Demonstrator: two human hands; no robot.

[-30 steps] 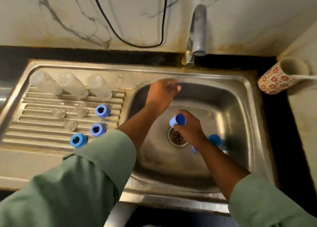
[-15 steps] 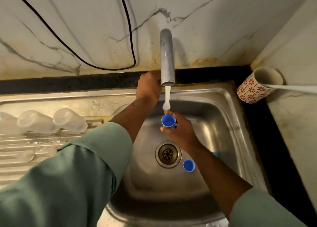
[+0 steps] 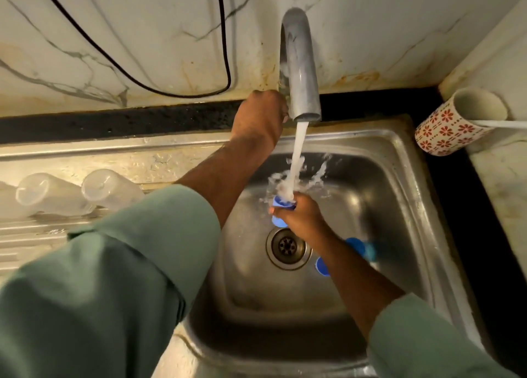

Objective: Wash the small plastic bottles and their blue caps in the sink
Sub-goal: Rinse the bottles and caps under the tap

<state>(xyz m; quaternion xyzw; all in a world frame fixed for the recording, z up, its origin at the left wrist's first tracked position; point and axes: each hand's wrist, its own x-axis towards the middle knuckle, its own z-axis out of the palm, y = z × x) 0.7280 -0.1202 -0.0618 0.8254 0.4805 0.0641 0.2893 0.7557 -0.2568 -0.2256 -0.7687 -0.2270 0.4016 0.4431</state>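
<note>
While water is pouring from the tap (image 3: 301,72), the right hand (image 3: 303,215) is gripping a blue cap (image 3: 281,212) with curled fingers, holding it directly under the stream above the sink (image 3: 399,206). The left hand (image 3: 261,118) is reaching to the tap's base; whether its fingers are closing on anything cannot be told. Two more blue caps (image 3: 360,247) are lying on the basin floor near the drain (image 3: 288,246). Clear plastic bottles (image 3: 111,188) are lying on the drainboard at left.
</note>
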